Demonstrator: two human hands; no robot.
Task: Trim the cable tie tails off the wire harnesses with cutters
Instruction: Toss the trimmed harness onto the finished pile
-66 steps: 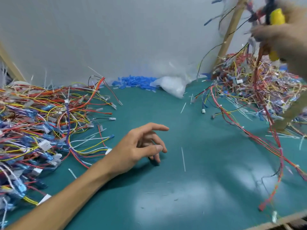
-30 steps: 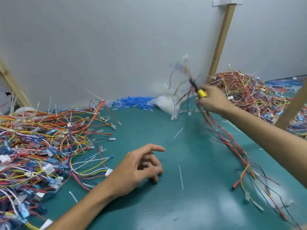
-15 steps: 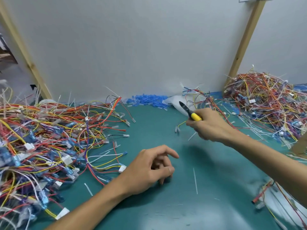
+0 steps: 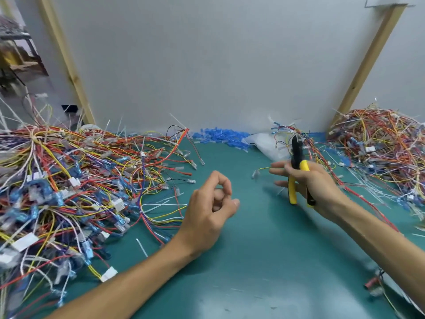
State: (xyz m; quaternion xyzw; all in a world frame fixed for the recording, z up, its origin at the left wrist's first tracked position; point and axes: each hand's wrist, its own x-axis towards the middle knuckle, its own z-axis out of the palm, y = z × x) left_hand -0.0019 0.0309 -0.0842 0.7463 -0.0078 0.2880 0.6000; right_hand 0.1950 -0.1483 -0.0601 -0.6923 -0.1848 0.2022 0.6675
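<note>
My right hand (image 4: pixel 312 185) holds the yellow-handled cutters (image 4: pixel 297 173) upright, black jaws pointing up, over the green mat right of centre. Its fingers are stretched out leftwards while the palm and thumb grip the handles. A wire harness (image 4: pixel 296 137) lies just behind the jaws, its red wires trailing right under my forearm. My left hand (image 4: pixel 211 210) hovers over the mat at centre with loosely curled fingers and holds nothing. A large heap of harnesses (image 4: pixel 69 185) with white tie tails fills the left side. A second heap (image 4: pixel 386 148) lies at the back right.
Green mat (image 4: pixel 253 261) covers the table. Blue terminal sleeves (image 4: pixel 220 135) and a clear plastic bag (image 4: pixel 266 143) sit by the white back wall. Cut tie tails (image 4: pixel 141 247) are scattered on the mat. Wooden posts (image 4: pixel 368 63) stand at both sides. More wires (image 4: pixel 377 286) lie at bottom right.
My right hand swung the harness from the right heap across and let it go near the back; it now holds only the cutters, turned upright. My left hand rose slightly and curled its fingers.
</note>
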